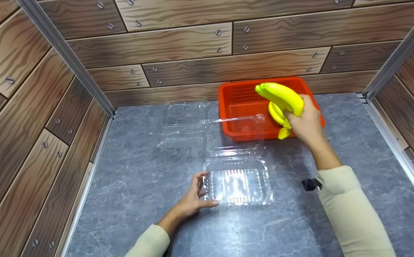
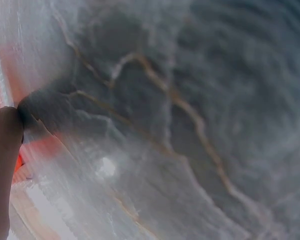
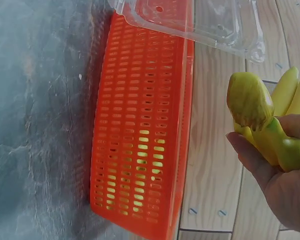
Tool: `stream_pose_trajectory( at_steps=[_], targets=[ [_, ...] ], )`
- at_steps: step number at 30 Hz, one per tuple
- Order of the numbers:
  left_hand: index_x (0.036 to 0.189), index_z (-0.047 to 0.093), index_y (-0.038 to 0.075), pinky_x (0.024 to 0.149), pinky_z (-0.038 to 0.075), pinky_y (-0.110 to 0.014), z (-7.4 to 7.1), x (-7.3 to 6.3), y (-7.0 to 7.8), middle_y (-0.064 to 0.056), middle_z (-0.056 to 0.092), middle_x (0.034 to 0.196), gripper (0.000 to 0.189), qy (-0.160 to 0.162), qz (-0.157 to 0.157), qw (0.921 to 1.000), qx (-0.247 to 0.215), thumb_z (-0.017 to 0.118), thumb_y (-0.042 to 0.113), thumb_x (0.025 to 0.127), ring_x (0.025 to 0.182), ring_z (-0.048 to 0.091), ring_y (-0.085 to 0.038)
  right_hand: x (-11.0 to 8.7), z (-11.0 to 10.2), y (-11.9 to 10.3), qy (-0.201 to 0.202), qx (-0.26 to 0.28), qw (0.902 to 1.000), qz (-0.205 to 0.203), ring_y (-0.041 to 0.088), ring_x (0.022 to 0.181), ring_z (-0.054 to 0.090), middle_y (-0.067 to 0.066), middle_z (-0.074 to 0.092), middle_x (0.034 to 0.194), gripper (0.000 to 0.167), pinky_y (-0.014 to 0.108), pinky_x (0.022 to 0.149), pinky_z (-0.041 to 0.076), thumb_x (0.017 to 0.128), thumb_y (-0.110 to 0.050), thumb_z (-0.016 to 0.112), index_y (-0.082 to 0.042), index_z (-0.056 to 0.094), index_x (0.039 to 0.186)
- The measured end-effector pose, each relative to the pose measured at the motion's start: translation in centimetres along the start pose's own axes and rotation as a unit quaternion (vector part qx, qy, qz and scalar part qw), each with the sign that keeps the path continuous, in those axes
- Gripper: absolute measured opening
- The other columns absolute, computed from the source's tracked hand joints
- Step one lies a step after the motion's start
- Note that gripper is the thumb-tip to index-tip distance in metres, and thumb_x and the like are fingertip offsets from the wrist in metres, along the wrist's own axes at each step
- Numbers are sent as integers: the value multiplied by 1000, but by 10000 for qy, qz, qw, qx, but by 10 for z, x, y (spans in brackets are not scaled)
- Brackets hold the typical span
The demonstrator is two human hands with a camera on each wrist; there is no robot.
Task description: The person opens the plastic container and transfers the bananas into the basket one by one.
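Note:
My right hand (image 1: pixel 307 123) grips a bunch of yellow bananas (image 1: pixel 282 94) raised over the right part of the red basket (image 1: pixel 226 107). In the right wrist view the thick stem end of the bananas (image 3: pixel 249 100) points toward the camera, with fingers (image 3: pixel 257 162) wrapped underneath. At the front, my left hand (image 1: pixel 190 200) holds the left side of a clear plastic clamshell (image 1: pixel 237 185), thumb at the near corner and fingers farther back. The clamshell's lid (image 1: pixel 242 132) is raised, overlapping the basket's near left corner. Only part of a finger (image 2: pixel 5 170) shows in the left wrist view.
A second clear clamshell (image 1: pixel 183 125) lies unfolded left of the basket. Yellow shapes (image 3: pixel 140 165) show through the basket's slots in the right wrist view. Wood-patterned walls (image 1: pixel 178 46) enclose the grey marbled tabletop (image 1: pixel 131 171) at the back and sides.

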State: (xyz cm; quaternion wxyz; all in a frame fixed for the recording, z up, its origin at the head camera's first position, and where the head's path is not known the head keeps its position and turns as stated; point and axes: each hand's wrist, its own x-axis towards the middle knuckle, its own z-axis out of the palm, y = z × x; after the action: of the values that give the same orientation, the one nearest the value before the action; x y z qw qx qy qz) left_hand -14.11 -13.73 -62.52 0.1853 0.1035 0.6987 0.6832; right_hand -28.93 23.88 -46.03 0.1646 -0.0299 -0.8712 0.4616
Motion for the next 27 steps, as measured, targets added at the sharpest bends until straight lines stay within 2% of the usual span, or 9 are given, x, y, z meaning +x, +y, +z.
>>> stream_pose_trajectory(
  at_steps=[2,9,13,20,23,27],
  targets=[
    [158,19,8,131,28,-66,-1,0,0,-28,8,178,102,11,45,10000,-3,88,4,83,165,15,-48,10,6,0,-83,33,9999,51,32,103,63,23,71,121,51,35,89,47,94,-13,75,-5,57,142],
    [158,19,8,129,33,-65,0,-1,-1,-28,12,177,103,31,-4,10000,-8,88,5,83,154,36,-54,40,32,5,-551,240,9975,371,33,115,59,24,65,135,64,39,97,50,90,0,65,-7,53,152],
    [158,19,8,127,35,-66,-1,-2,-1,-28,15,176,103,41,14,10000,4,88,4,82,151,41,-55,51,49,7,-773,300,9951,535,35,122,58,26,62,142,68,45,106,51,90,2,64,-7,50,156],
    [160,19,9,128,36,-64,0,-1,1,-26,9,178,102,43,-20,10000,58,87,5,84,157,31,-54,59,72,8,-1165,-254,9913,562,41,131,56,25,60,151,66,58,118,48,94,-2,64,-8,49,158],
    [160,19,9,128,35,-65,0,0,2,-26,11,178,102,62,2,10000,63,87,4,84,156,33,-54,62,79,11,-1339,-552,9882,495,44,133,57,27,60,149,62,60,120,46,95,-3,64,-3,50,156],
    [159,19,9,129,34,-65,0,0,2,-27,8,178,101,23,-84,9999,76,87,6,85,159,28,-52,67,89,21,-1559,-973,9817,506,49,129,60,32,63,141,64,62,117,48,92,-4,65,-1,49,154]
  ],
)
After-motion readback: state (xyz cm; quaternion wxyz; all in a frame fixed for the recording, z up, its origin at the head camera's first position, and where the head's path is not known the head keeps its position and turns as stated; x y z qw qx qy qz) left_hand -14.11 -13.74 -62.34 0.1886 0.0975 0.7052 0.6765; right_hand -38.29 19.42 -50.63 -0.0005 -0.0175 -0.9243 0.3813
